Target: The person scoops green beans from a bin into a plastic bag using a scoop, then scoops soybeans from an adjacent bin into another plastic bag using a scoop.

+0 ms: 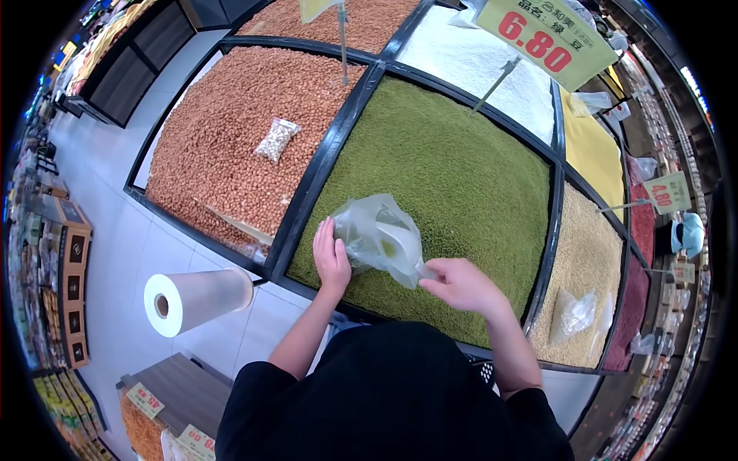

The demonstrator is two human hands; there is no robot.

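Note:
A clear plastic bag (357,230) is held over the heap of green mung beans (453,169). My left hand (331,257) grips its left side, with the fingers together and partly behind the film. My right hand (465,284) is closed at the right side of the bag, round the handle of a pale scoop (396,240). The scoop's head lies in the bag's mouth, and a little green shows within it. Film covers part of the scoop, so its outline is unclear. Both hands are just above the near part of the heap.
Black dividers frame the bins. Peanuts (223,115) with a small packed bag (277,140) lie left; pale grain (588,261) with another bag (573,315) lies right. A price sign (546,38) stands behind the beans. A plastic bag roll (196,300) sticks out at the near left.

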